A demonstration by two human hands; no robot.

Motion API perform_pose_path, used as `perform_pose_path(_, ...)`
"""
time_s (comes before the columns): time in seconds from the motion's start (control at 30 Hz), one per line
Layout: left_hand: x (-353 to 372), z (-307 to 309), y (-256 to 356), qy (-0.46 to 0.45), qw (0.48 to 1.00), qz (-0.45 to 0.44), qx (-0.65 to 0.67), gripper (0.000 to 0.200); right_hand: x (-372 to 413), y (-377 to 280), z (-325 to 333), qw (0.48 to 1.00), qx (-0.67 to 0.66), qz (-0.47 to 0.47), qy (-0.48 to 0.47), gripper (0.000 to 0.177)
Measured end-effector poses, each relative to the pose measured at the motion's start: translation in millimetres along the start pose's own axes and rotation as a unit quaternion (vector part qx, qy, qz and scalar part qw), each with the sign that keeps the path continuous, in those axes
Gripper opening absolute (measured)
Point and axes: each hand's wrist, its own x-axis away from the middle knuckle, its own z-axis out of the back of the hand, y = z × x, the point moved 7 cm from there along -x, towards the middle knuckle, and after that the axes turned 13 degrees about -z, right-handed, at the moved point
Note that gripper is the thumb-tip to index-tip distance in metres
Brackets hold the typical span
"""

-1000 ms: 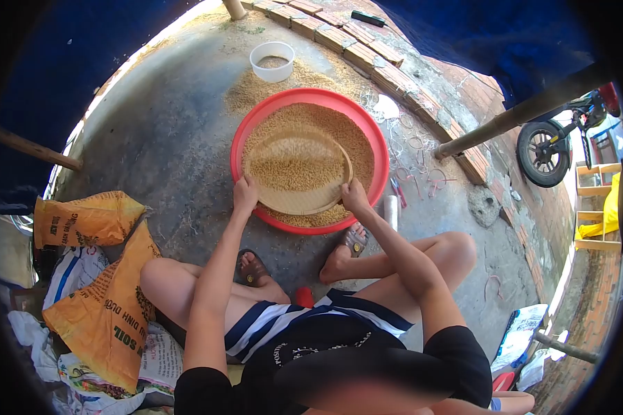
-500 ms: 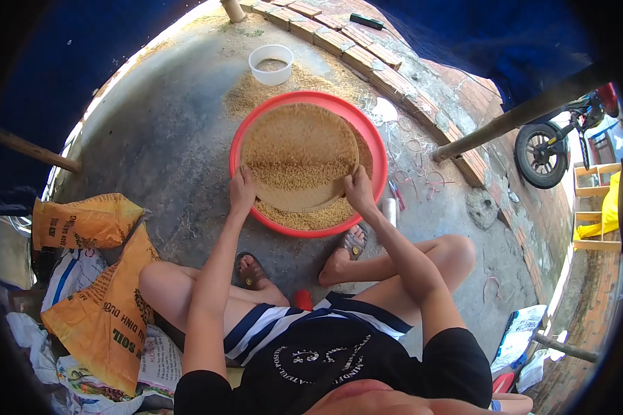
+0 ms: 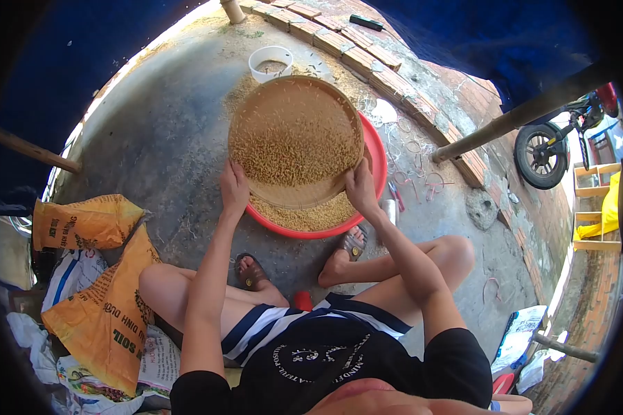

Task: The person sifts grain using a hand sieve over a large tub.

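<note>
Between my hands is a round woven winnowing basket [image 3: 298, 197], raised and tipped above a wide red basin [image 3: 376, 149]. My left hand [image 3: 234, 187] grips its left rim and my right hand [image 3: 360, 188] its right rim. Loose golden grains [image 3: 294, 159] spread across the middle of the basket, and some look airborne near its far edge. More grain [image 3: 311, 216] fills the part of the basin that shows below the basket; the rest of the basin is hidden behind it.
A clear plastic tub [image 3: 271, 57] with some grain stands beyond the basin, amid scattered husks. Bricks [image 3: 360, 59] line the right side. Orange sacks [image 3: 107, 311] lie at my left. A pole [image 3: 519, 117] and a wheel [image 3: 541, 155] are at right.
The winnowing basket has risen and moved away from me, tilting. Its grains have gone from a banked heap to a wider spread, with some flying up at the far side.
</note>
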Motion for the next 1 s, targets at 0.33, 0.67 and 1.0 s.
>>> perform_pose_path(0.33, 31.5, -22.0, -44.8, -0.105, 0.980, 0.157, -0.054, 0.038, 22.0, 36.6, -18.7, 0.963, 0.008, -0.226, -0.145, 0.019)
perform_pose_path(0.67, 17.1, -25.5, -30.5, 0.009, 0.999, -0.019, -0.043, 0.039, 5.3, 33.5, -9.8, 0.979, -0.012, -0.172, -0.107, 0.016)
perform_pose_path(1.0, 31.1, -45.4, -65.4, -0.122, 0.979, 0.162, -0.011, 0.042, 17.4, 35.7, -3.4, 0.970, -0.045, -0.215, -0.103, 0.020)
